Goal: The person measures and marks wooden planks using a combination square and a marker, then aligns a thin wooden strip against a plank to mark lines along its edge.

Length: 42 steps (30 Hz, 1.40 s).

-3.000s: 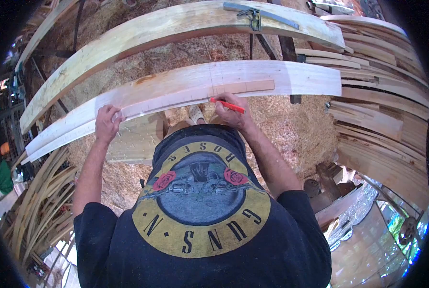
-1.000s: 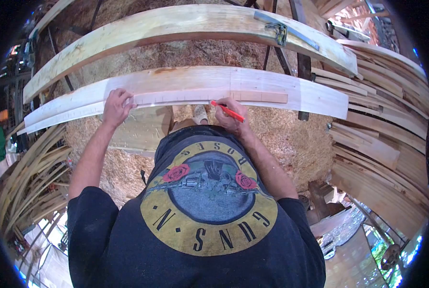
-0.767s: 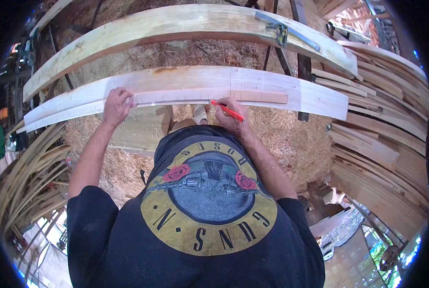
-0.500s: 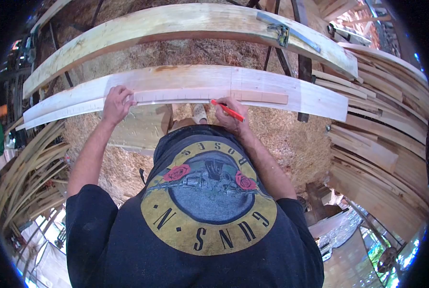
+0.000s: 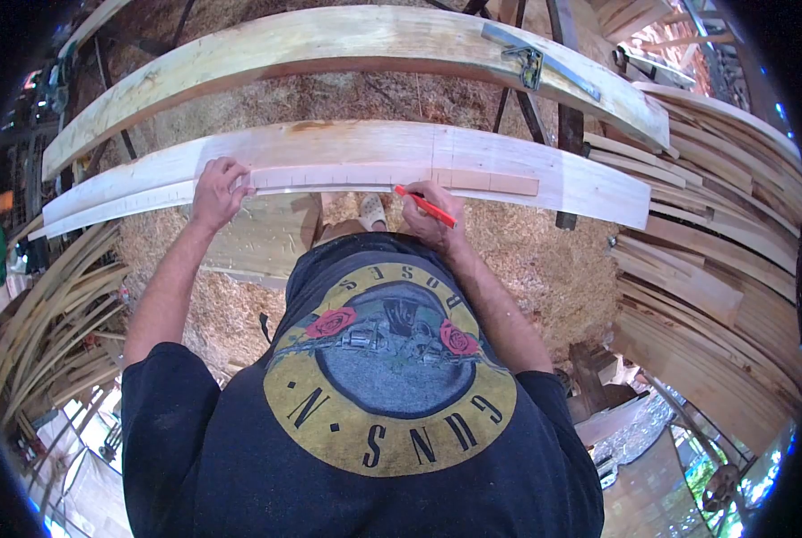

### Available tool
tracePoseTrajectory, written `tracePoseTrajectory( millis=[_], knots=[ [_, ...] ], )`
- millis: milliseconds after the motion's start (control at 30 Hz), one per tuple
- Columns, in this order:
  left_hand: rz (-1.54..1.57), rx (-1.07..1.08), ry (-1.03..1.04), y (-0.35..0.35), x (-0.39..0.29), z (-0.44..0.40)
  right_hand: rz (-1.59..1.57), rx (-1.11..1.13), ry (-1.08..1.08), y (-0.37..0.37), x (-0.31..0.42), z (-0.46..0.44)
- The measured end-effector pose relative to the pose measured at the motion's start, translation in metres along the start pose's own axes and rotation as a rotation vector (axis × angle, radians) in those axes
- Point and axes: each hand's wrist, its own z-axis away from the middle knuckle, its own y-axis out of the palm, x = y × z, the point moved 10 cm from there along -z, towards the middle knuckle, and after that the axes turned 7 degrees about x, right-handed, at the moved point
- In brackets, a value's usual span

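Observation:
A long pale wooden plank (image 5: 347, 143) lies across in front of me. Along its near edge runs a thin wooden strip (image 5: 311, 177), and a row of short pencil marks shows there. The curled fingers of my left hand (image 5: 217, 195) grip the strip at the near edge, left of centre. My right hand (image 5: 428, 215) holds a red carpenter's pencil (image 5: 434, 209), its tip pointing up and left at the plank's near edge. A short reddish wooden piece (image 5: 486, 181) lies on the plank just right of that hand.
Beyond the plank lies a second thick beam (image 5: 329, 45), with a blue-bladed square (image 5: 544, 63) on its right end. Stacked boards (image 5: 715, 296) fill the right side; thin strips (image 5: 42, 332) are piled at left. Wood shavings (image 5: 544, 269) cover the ground around a board (image 5: 266, 238).
Both hands and the pencil stay practically in place. The left end of the strip has shifted up slightly against the plank.

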Motion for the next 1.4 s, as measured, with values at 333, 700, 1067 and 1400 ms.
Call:
tracePoseTrajectory(
  millis=[333, 700, 1067, 1400],
  knots=[
    [-0.007, -0.015, 0.007, -0.0008, 0.0, 0.0001, 0.028, -0.006, -0.04, -0.0009, 0.0051, -0.001],
    [0.003, -0.019, 0.012, -0.0006, -0.0005, 0.0002, -0.003, 0.001, -0.031, -0.0017, 0.0089, -0.0024],
    [0.006, -0.03, 0.022, -0.0032, -0.0026, 0.0002, 0.006, 0.014, 0.022, 0.001, 0.0045, -0.001],
    [0.006, -0.022, 0.009, -0.0006, 0.001, 0.0007, 0.021, 0.011, 0.01, 0.0024, 0.0036, -0.0017]
  ],
)
